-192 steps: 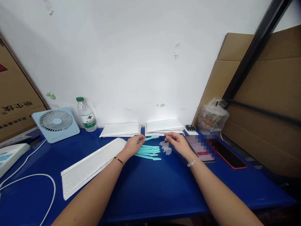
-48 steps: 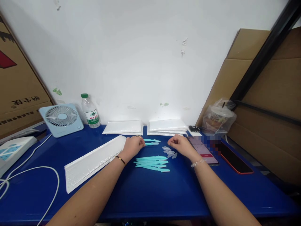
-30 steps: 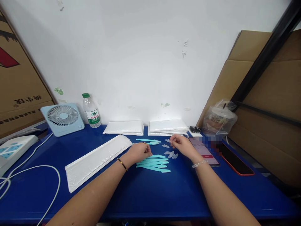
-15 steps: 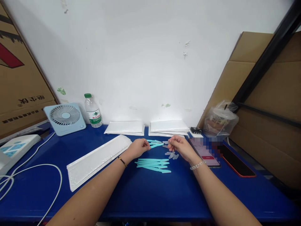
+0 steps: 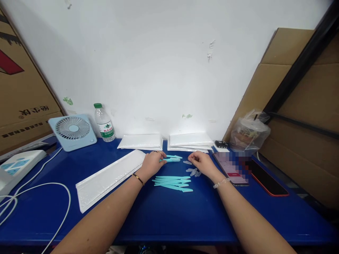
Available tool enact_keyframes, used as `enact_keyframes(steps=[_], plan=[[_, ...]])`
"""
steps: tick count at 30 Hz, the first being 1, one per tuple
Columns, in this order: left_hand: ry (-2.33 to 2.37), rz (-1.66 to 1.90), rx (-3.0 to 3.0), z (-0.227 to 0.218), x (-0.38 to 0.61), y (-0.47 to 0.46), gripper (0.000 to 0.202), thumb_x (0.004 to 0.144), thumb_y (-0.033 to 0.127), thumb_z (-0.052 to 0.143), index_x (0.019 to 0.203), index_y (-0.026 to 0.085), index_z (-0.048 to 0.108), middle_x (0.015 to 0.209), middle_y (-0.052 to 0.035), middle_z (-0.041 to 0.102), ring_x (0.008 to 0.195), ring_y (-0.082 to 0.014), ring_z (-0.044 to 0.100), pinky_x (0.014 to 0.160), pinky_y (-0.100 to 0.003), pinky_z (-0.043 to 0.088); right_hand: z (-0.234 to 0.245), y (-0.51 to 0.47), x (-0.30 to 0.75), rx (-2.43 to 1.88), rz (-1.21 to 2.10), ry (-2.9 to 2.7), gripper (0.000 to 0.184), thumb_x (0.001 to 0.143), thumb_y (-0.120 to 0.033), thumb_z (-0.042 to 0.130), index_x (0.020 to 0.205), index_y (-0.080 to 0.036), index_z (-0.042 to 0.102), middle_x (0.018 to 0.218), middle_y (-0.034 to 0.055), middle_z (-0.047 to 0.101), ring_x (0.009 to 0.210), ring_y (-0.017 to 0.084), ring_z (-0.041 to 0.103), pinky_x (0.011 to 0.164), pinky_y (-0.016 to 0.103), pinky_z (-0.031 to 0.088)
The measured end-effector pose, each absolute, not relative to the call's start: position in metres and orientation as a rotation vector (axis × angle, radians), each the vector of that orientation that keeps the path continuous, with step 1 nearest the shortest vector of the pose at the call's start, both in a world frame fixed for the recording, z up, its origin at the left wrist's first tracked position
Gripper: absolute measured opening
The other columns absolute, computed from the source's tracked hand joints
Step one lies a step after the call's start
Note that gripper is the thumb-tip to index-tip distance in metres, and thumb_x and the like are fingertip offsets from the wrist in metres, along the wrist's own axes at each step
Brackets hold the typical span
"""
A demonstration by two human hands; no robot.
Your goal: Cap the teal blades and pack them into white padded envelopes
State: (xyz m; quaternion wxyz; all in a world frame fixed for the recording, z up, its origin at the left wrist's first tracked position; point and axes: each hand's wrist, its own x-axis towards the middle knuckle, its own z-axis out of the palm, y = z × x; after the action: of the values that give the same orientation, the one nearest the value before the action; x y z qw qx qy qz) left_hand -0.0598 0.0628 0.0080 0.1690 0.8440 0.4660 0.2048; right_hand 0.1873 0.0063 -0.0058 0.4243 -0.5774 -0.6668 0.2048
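Note:
My left hand [image 5: 154, 163] is closed, thumb and fingers pinching the handle end of a turquoise eyebrow razor [image 5: 172, 160]. Just behind it lies another turquoise razor [image 5: 175, 156]. My right hand [image 5: 201, 163] has its fingertips pinched together at the end of a small clear blade cover [image 5: 188, 162]; whether the cover is lifted is hard to see. Below that hand, several loose clear covers [image 5: 194, 172] lie in a small cluster. Nearer to me, several turquoise razors [image 5: 172, 183] are heaped side by side, their blade ends pointing right.
A long white bubble mailer [image 5: 111, 180] lies left of my left hand. Two stacks of white mailers [image 5: 140, 141] [image 5: 190, 139] sit against the wall. A fan [image 5: 74, 132], water bottle [image 5: 104, 123], power strip [image 5: 18, 167], two phones [image 5: 234, 173] [image 5: 267, 178] and bagged cup [image 5: 249, 135] surround the workspace.
My left hand has shifted slightly left and up, drawing its razor away from my right hand. The right hand has stayed near the clear covers. The view has tilted slightly.

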Motion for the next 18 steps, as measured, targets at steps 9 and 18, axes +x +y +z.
enact_keyframes(steps=[9,18], plan=[[0.954,0.232,2.506,0.01,-0.053,0.047,0.012,0.071,0.035,0.065,0.076,0.024,0.068,0.076,0.0003,0.066,0.071,-0.0161,0.058,0.058,-0.023,0.035,-0.015,0.014,0.188,-1.639,0.198,-1.924,0.01,0.075,-0.02,0.058,0.065,-0.02,0.062,0.076,0.0047,0.061,0.066,0.016,0.055,0.061,0.026,0.037],[1.083,0.456,2.195,0.003,-0.059,0.06,0.015,0.082,0.033,0.048,0.082,0.02,0.056,0.075,-0.0012,0.067,0.067,-0.0151,0.059,0.058,-0.024,0.041,-0.005,0.01,0.194,-1.424,0.655,-1.541,0.024,0.08,-0.041,0.056,0.08,-0.018,0.062,0.067,0.0024,0.065,0.055,0.014,0.059,0.053,0.025,0.044]])
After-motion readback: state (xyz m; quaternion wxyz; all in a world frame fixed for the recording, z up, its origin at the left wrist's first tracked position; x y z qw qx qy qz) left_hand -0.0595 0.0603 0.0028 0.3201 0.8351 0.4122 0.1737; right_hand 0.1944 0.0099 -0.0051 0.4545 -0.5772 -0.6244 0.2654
